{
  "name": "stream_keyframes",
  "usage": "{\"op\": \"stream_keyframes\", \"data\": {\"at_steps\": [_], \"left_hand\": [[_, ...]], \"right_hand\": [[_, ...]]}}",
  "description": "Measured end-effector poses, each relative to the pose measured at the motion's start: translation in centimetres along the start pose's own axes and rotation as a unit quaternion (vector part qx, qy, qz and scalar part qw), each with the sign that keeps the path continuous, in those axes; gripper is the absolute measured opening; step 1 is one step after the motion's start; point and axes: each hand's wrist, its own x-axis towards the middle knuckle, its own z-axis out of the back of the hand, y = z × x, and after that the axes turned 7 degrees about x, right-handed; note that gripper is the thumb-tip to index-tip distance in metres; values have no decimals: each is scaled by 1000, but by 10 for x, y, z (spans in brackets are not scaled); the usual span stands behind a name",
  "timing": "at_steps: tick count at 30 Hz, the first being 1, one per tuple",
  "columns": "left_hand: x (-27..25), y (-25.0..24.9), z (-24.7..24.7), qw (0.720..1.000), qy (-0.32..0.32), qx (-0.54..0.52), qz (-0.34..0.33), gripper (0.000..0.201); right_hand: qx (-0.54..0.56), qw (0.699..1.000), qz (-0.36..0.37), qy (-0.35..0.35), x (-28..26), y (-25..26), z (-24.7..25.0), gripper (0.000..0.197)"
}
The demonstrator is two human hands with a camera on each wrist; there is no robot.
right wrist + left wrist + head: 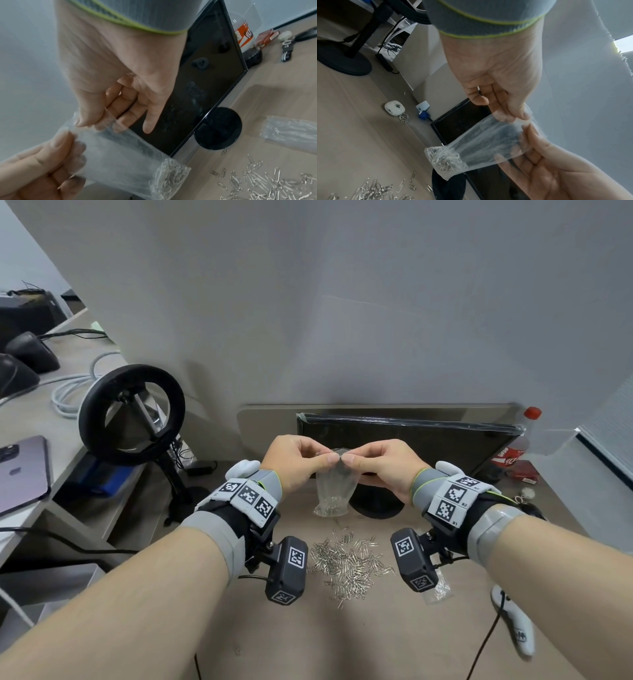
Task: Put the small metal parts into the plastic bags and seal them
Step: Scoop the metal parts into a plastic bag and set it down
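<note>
A clear plastic bag (334,491) hangs above the table with paper clips gathered in its bottom (443,161). My left hand (322,457) and right hand (352,457) each pinch its top edge between thumb and fingers, thumbs almost touching. The wrist views show the same pinch on the bag (123,155): left hand (513,116), right hand (91,124). A loose pile of silver paper clips (346,563) lies on the table below. A second bag with clips (438,590) lies to the pile's right, partly hidden by the right wrist camera.
A black monitor (411,436) leans at the back, its round base (376,505) just behind the bag. A ring light on a stand (132,416) is at left, a cola bottle (513,450) and red box at back right, a white device (517,631) at right.
</note>
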Motion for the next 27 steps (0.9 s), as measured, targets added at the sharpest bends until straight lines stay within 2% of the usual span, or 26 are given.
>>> {"op": "stream_keyframes", "data": {"at_steps": [5,9,12,15,18,20,22,24,26,27], "left_hand": [[6,-6,28,1000,-12,-4,18,18],[9,13,40,998,-34,35,46,16],[10,40,47,992,15,71,107,18],[-1,80,64,975,86,85,184,23],[-17,115,78,961,117,19,248,21],[-23,134,84,951,119,-20,285,21],[-25,142,86,951,89,-17,297,19],[-18,152,89,955,7,7,298,24],[-1,153,92,957,-88,19,275,45],[6,149,94,958,-115,31,260,59]], "right_hand": [[-43,999,7,33,11,21,-9,21],[-116,993,3,37,40,18,-39,21],[-171,981,-49,83,58,0,-62,26],[-143,973,-116,142,67,-25,-83,29],[-129,943,-207,225,81,-49,-99,17],[-135,928,-242,249,95,-65,-113,15],[-119,932,-246,237,97,-73,-123,13],[-65,951,-229,197,101,-73,-131,23],[-58,972,-185,134,114,-63,-131,37],[-65,977,-168,109,120,-56,-128,40]]}}
